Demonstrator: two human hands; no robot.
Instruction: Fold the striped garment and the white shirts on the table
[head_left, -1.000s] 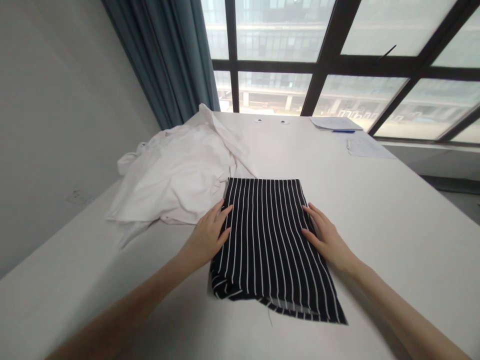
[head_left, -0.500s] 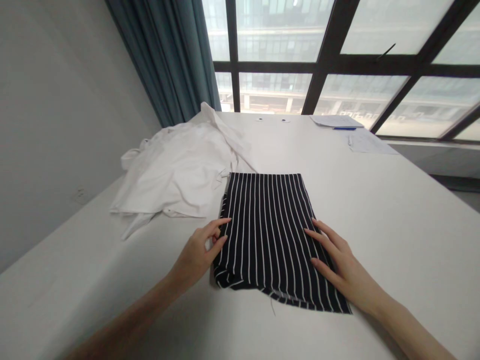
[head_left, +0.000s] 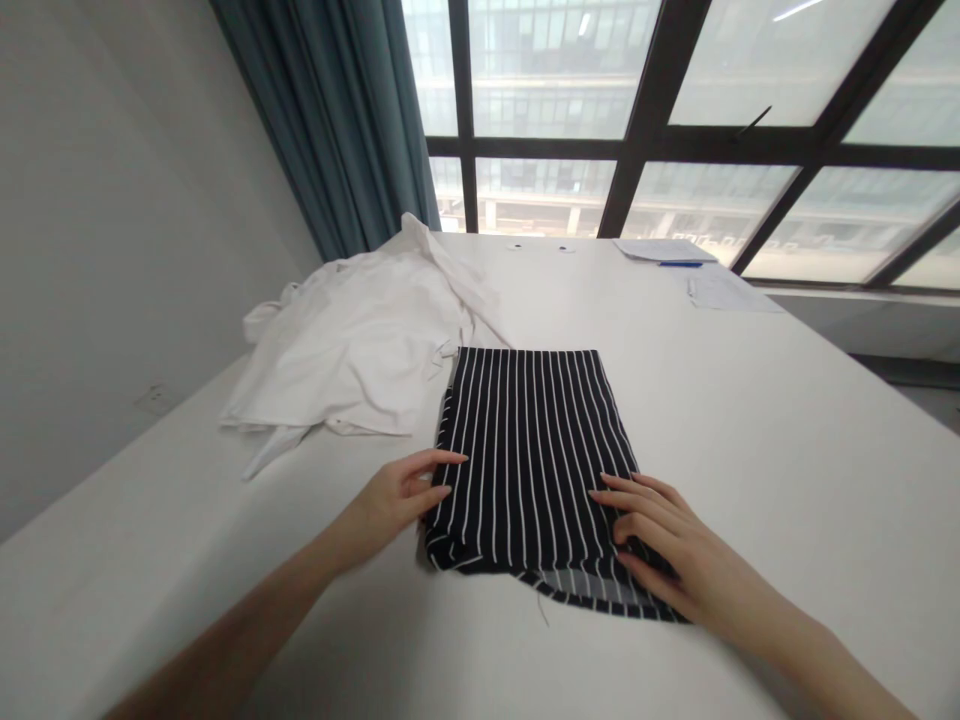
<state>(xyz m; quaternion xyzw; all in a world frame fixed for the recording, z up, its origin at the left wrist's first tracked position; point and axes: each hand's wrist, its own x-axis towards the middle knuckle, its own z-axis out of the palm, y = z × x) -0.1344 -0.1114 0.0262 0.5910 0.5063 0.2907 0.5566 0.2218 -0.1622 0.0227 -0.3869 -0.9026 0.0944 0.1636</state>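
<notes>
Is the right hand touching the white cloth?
No, the right hand rests on the striped cloth; the white cloth lies to the left.

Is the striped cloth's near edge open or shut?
Partly open: by the right hand, the cloth gapes, showing grey between its striped layers.

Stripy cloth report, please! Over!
Left hand, right hand: touching opposite sides of black, white-striped cloth. Near edge gaping. Crumpled white cloth by far-left corner.

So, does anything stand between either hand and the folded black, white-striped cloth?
Nothing visible does: left hand and right hand both touch the black, white-striped cloth. The crumpled white fabric lies beyond the left hand, not between.
</notes>
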